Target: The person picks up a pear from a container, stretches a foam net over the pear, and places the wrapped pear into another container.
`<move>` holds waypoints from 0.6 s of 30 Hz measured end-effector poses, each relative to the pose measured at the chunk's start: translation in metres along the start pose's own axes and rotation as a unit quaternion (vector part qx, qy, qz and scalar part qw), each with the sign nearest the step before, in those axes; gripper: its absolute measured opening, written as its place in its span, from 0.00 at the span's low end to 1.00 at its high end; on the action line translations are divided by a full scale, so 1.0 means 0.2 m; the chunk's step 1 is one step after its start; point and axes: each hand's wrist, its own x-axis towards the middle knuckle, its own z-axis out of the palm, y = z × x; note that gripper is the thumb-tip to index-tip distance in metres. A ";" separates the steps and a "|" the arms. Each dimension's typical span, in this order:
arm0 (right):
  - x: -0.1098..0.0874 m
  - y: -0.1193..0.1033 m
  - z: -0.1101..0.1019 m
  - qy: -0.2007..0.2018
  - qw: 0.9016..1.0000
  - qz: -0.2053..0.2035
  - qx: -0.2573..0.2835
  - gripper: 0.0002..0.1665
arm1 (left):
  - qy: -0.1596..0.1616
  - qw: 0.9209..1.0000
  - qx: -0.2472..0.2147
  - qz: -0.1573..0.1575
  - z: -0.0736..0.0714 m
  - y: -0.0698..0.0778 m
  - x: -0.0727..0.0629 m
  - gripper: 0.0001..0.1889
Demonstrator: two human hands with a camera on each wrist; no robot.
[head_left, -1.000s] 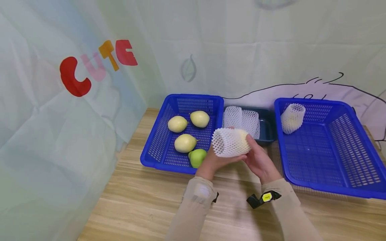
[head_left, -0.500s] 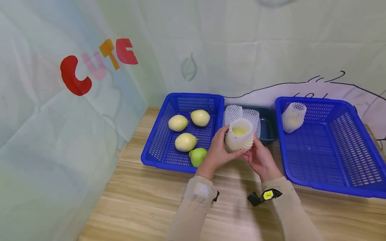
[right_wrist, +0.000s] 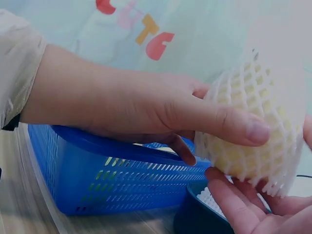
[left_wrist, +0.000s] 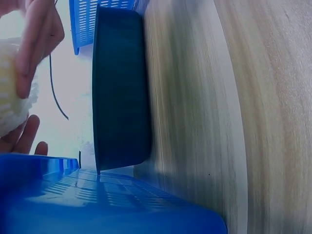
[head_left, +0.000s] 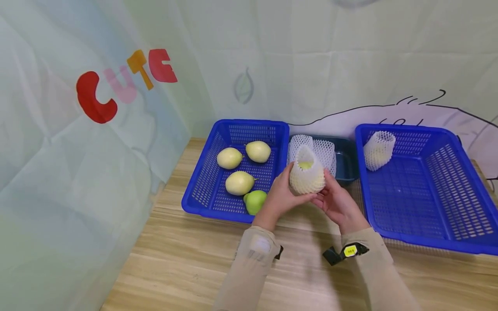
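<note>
A pale yellow pear in a white foam net sleeve [head_left: 307, 180] is held between both hands, above the table in front of the dark green bin. The net's open end points upward, with some of the pear's top showing inside. My left hand [head_left: 281, 196] grips its left side, the thumb pressed across the net in the right wrist view. From the right and below, my right hand [head_left: 337, 202] holds it, fingertips under the netted pear [right_wrist: 248, 126]. In the left wrist view, fingers of the right hand [left_wrist: 39, 39] lie on the net.
The left blue basket [head_left: 198, 196] contains several unwrapped pears [head_left: 239, 183] and a green fruit [head_left: 255, 202]. White foam nets [head_left: 324, 151] lie in the dark green bin [head_left: 345, 160]. Another netted pear [head_left: 378, 152] stands in the right blue basket [head_left: 408, 203]. A fabric backdrop [head_left: 311, 77] closes off the back.
The netted pear has turned from lying sideways to standing with its open end up. The net's opening has narrowed over the pear. Both hands have shifted their grip around it.
</note>
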 end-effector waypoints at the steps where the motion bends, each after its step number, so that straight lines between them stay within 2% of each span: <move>1: 0.00 0.00 0.00 0.009 1.000 0.005 0.006 0.20 | 0.001 1.000 -0.003 0.000 0.00 0.00 0.00 0.52; 7: -0.01 -0.01 0.00 0.048 0.996 0.035 0.060 0.20 | 0.004 1.000 -0.020 0.012 0.00 0.00 0.01 0.50; 11: -0.01 -0.01 0.00 0.038 0.995 0.046 0.076 0.23 | 0.003 1.000 -0.016 0.017 0.00 0.00 0.01 0.48; 14: -0.01 -0.01 0.00 0.017 0.998 0.040 0.036 0.26 | 0.003 1.000 -0.011 0.018 0.00 -0.01 0.01 0.47; 16: -0.01 -0.01 0.00 0.004 0.999 0.029 -0.024 0.28 | 0.006 1.000 -0.011 0.022 0.00 -0.01 0.01 0.45; 18: -0.01 -0.02 0.00 0.009 0.995 0.005 -0.096 0.30 | 0.009 1.000 -0.010 0.024 0.00 -0.01 0.01 0.45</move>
